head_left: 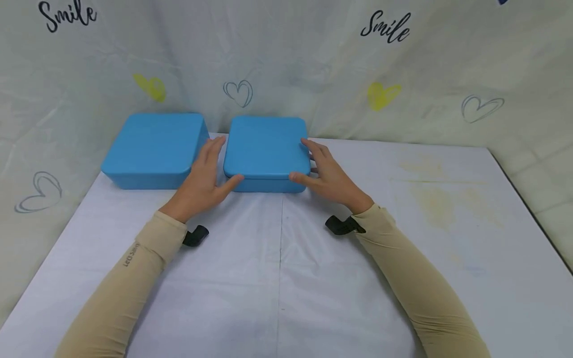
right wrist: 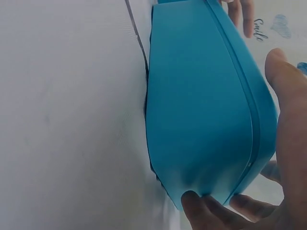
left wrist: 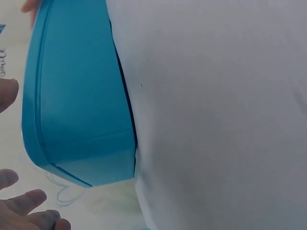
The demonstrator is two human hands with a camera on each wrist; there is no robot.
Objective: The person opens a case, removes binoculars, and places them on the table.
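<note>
Two lidded blue boxes stand side by side at the table's back. The right-hand blue box (head_left: 267,149) lies between my two hands. On its left side, my left hand (head_left: 202,180) is spread, thumb pointing at the front corner; in the left wrist view, thumb and fingers appear apart from this box (left wrist: 86,96). My right hand (head_left: 330,178) is at its right end with the fingers loosely extended. Fingertips (right wrist: 191,199) appear to touch the box's end in the right wrist view, while the thumb extends near the lid edge.
The other blue box (head_left: 152,144) sits left of my left hand, which reaches into the gap between the boxes. Behind stands a pale curtain (head_left: 286,59) with hearts and lettering. A white cloth covers the table (head_left: 250,278). Dark wrist mounts (head_left: 196,236) project inward from both sleeves.
</note>
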